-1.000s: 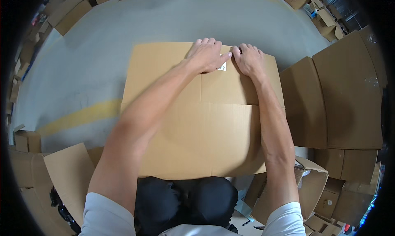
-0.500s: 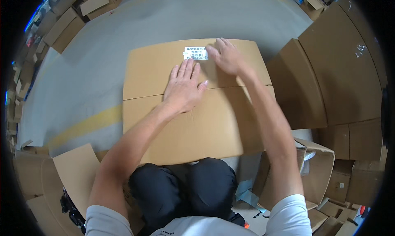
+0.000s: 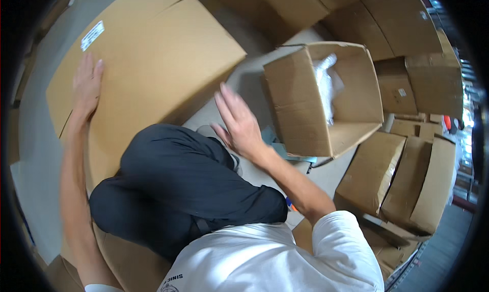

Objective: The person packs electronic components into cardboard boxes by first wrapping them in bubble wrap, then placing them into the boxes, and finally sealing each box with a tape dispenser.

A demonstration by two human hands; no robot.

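A large brown cardboard box with its top flaps folded down fills the upper left, a white printed label near its far edge. My left hand lies flat on the box top just below the label, fingers stretched. Off the box, my right hand hovers over the gap to the right, fingers extended and slightly blurred, touching nothing. Closest to it on the right is an open cardboard box with clear plastic wrap inside.
Tall cardboard boxes stand at the upper right. Flattened or partly folded cartons lie at the right. A bluish-green scrap is on the floor beside the open box. My bent knees are close against the large box.
The view has swung to the right, so the large box now appears at upper left. My right hand has left the box top and moved toward the open box. My left hand stays on the lid.
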